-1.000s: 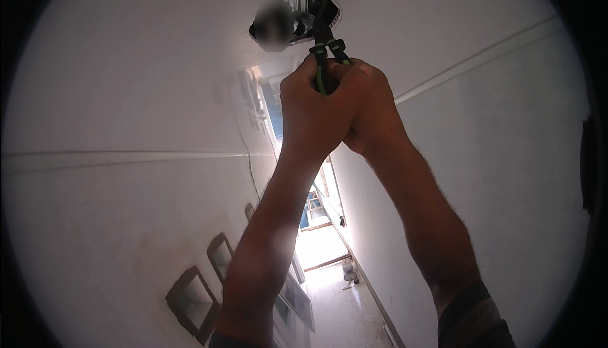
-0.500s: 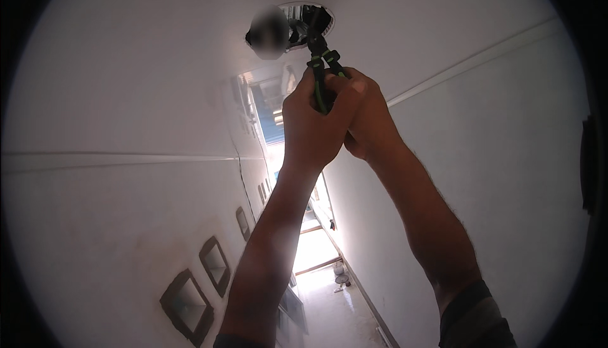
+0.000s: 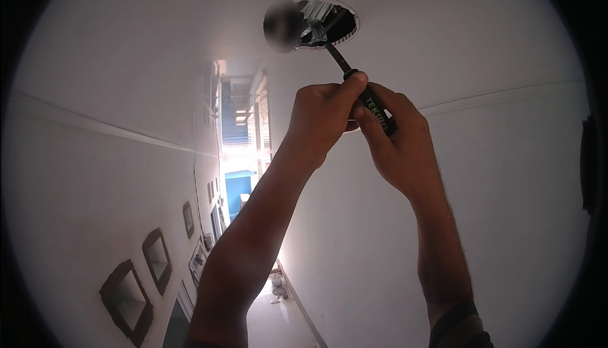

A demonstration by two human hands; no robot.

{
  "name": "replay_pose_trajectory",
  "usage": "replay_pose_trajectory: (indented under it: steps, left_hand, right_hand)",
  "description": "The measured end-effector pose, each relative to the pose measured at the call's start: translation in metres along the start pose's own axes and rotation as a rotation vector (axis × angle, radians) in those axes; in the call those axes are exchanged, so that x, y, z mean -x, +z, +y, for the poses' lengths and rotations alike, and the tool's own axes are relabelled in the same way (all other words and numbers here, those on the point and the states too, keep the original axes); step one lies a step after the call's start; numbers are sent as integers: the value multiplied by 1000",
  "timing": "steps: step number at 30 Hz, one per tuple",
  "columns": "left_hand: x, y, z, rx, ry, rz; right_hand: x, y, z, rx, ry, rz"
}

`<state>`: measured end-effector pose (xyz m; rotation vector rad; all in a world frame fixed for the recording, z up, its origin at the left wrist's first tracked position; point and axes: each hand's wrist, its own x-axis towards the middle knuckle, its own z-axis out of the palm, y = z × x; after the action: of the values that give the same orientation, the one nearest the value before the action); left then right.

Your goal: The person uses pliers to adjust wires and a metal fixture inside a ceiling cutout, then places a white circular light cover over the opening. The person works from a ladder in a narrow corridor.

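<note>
Overhead, my left hand (image 3: 316,117) and my right hand (image 3: 402,142) both hold the black and green pliers (image 3: 339,58). The left thumb presses along the upper handle, while my right fingers wrap its lower end. Seen edge-on, the tool points up and left, its head at the near rim of a round hole (image 3: 344,26) in the ceiling. Grey, shiny material (image 3: 315,31) shows inside the hole by the tip; whether the jaws grip it, I cannot tell. A dark, blurred round shape (image 3: 283,26) covers the hole's left side.
The white ceiling (image 3: 145,25) meets walls on both sides. Framed square niches (image 3: 130,297) line the left wall, with a thin cable (image 3: 196,189) running down it. The right wall (image 3: 519,208) is plain. Far below, small objects (image 3: 278,290) stand on the floor.
The pliers have turned from showing two spread handles to edge-on, tilted to the right. My right hand has shifted right, away from the left one. The view has swung, moving the wall niches left.
</note>
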<state>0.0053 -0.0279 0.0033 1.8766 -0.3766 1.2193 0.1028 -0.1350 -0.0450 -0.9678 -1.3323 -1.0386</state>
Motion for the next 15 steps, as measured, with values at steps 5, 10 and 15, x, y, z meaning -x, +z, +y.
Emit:
replay_pose_trajectory:
  steps: [5,10,15]
  left_hand:
    - [5,12,-13,442,12,-101]
    - [17,36,-19,755,55,-222]
    - [29,29,-26,544,71,-333]
  right_hand:
    - [8,-1,12,-340,51,234]
    - [-9,7,0,-789,-191,445]
    - [-29,15,-22,-923,-423,369]
